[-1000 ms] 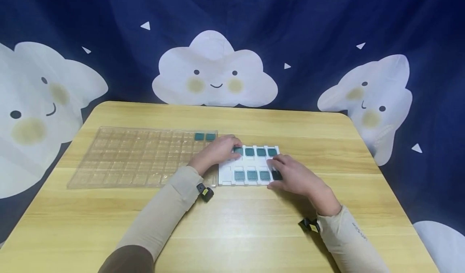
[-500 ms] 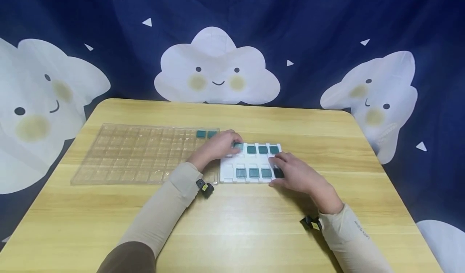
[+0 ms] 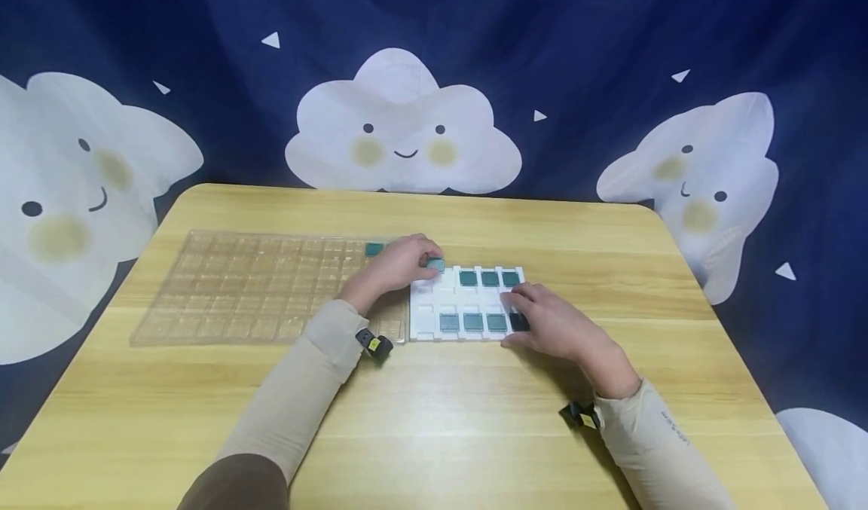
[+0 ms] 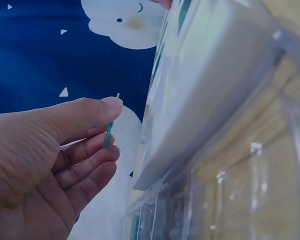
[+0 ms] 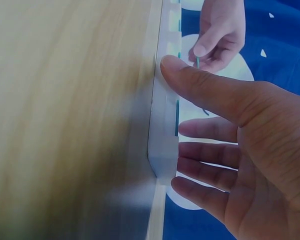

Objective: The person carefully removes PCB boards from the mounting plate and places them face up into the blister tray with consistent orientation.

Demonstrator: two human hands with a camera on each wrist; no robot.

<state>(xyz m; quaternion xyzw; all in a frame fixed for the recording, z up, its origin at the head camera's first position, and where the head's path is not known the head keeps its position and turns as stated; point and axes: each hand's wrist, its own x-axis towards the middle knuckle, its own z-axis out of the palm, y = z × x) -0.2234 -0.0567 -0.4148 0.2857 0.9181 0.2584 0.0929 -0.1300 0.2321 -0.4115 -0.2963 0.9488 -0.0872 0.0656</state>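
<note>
My left hand (image 3: 393,265) pinches a thin green square chip (image 3: 436,266) with a fine grid on its face. In the left wrist view the chip (image 4: 108,135) stands edge-on between thumb and fingers, apart from the white tray (image 4: 195,95). The hand is over the tray's back left corner. On the right end of the white tray (image 3: 423,322), my right hand (image 3: 556,325) holds the corner, thumb (image 5: 174,64) against the front side and fingers over the top. Several green chips (image 3: 472,322) sit in two rows in the tray; the right hand partly covers a dark one.
A wide clear plastic tray (image 3: 271,291) with many square pockets lies against the white tray's left side. One green chip (image 3: 374,249) shows in its back right part; the left hand hides nearby pockets. Both trays lie on a wooden table (image 3: 434,435) before a blue curtain (image 3: 576,43).
My left hand has lifted the chip from the white tray's back row and moved it left and back, leaving a bare pocket. The right hand keeps its place on the tray.
</note>
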